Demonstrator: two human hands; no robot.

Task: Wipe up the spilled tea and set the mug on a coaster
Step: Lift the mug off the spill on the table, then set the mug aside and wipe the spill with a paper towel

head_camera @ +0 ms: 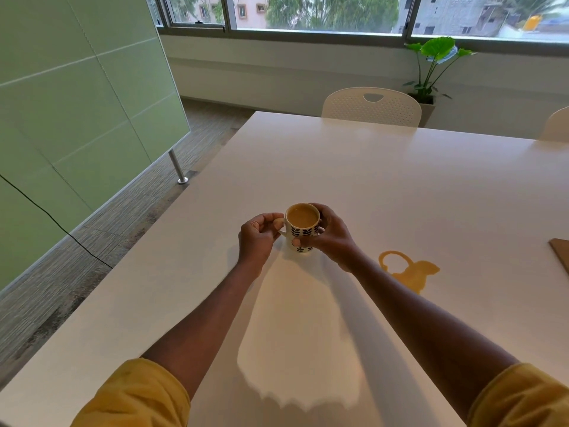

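Note:
A white mug point(303, 229) with a dark leaf pattern, full of milky tea, stands on the white table point(354, 167) a little left of the middle. My right hand point(329, 235) wraps round its right side, thumb on the front. My left hand point(258, 234) pinches the mug's handle on its left. To the right lies the spilled tea point(412, 272), a yellow-brown ring joined to a puddle. At the frame's right edge a flat brown piece point(561, 252) shows only its corner; I cannot tell whether it is a coaster.
Two white chairs point(371, 107) stand at the table's far side. A potted plant point(431, 72) sits under the windows behind them. A green panel wall point(77, 103) on a metal foot runs along the left, with carpet between it and the table's left edge.

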